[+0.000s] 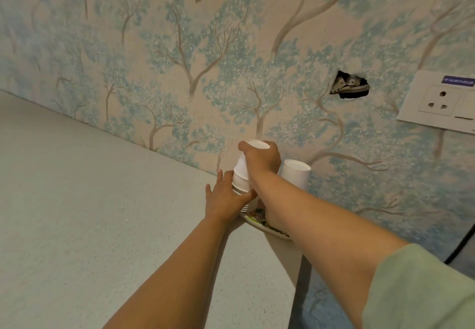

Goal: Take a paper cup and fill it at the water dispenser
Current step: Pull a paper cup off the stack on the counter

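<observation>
A stack of white paper cups [240, 183] stands upside down on a patterned plate [259, 222] against the wall. My right hand [262, 160] grips the top paper cup [243, 165] from above, tilted slightly off the stack. My left hand [226, 197] wraps around the lower part of the stack. A second upturned white cup stack [295, 174] stands just to the right, partly hidden behind my right forearm. No water dispenser is in view.
The pale countertop [102, 213] runs along a wall with blue tree wallpaper [205, 58]. A ragged hole [349, 85] and a white socket plate [439, 100] sit on the wall at right. A dark cable [462, 244] hangs at the far right.
</observation>
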The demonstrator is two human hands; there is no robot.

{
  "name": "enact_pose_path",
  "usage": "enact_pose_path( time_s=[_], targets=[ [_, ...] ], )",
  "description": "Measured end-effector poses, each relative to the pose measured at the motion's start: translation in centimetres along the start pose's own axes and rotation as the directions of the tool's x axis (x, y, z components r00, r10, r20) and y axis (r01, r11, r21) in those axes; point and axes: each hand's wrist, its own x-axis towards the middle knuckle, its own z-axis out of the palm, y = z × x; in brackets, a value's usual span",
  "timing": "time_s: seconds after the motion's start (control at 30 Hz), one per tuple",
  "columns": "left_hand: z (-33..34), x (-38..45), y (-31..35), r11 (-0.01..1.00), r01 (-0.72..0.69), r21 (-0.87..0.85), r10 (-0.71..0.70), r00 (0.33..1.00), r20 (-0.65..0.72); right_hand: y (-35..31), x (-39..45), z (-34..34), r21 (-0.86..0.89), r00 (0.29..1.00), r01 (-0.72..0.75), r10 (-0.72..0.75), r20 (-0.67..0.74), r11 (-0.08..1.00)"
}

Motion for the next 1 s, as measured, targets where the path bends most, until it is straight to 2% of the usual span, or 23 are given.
enact_pose_path(
  time_s=[0.1, 0.2, 0.4, 0.57, 0.7, 0.77, 0.93, 1.0],
  targets=[
    [-0.1, -0.1, 0.1, 1.0, 0.017, -0.009, -0.017, 1.0, -0.001, -0.2, 0.3, -0.2, 0.001, 0.999, 0.034, -0.034, 0.001, 0.999],
    [0.0, 0.1, -0.2, 0.999, 0.027, 0.019, -0.027, 1.0, 0.001, -3.2, 0.8, -0.6, 0.062, 0.992, 0.126, -0.124, -0.026, 0.99],
    [-0.1, 0.1, -0.5, 0.999, -0.005, 0.051, 0.005, 1.0, -0.012, -12.5, -0.4, -2.5, 0.271, 0.969, 0.242, -0.246, -0.02, 0.932],
    [-0.2, 0.0, -0.3, 1.0, -0.014, 0.005, 0.014, 0.999, -0.052, -13.3, -5.4, -5.1, 0.454, 0.956, 0.285, -0.282, -0.075, 0.844],
    [-0.4, -0.3, -0.4, 0.998, -0.059, -0.005, 0.059, 0.996, -0.063, -10.1, -10.0, -9.1, 0.572, 0.976, 0.215, -0.161, -0.145, 0.791],
    [-0.6, -1.2, 0.1, 0.997, -0.075, 0.004, 0.075, 0.993, -0.091, -7.7, -12.1, -11.3, 0.633, 0.988, 0.144, -0.075, -0.134, 0.761],
    [-2.1, -8.0, 3.1, 0.998, -0.059, -0.023, 0.057, 0.995, -0.084, -0.5, -20.1, -16.3, 0.688, 0.986, -0.07, 0.157, -0.065, 0.722],
    [-3.4, -11.7, 4.8, 0.99, -0.127, -0.067, 0.121, 0.988, -0.095, 2.1, -23.8, -18.0, 0.7, 0.963, -0.131, 0.257, -0.078, 0.702]
  ],
)
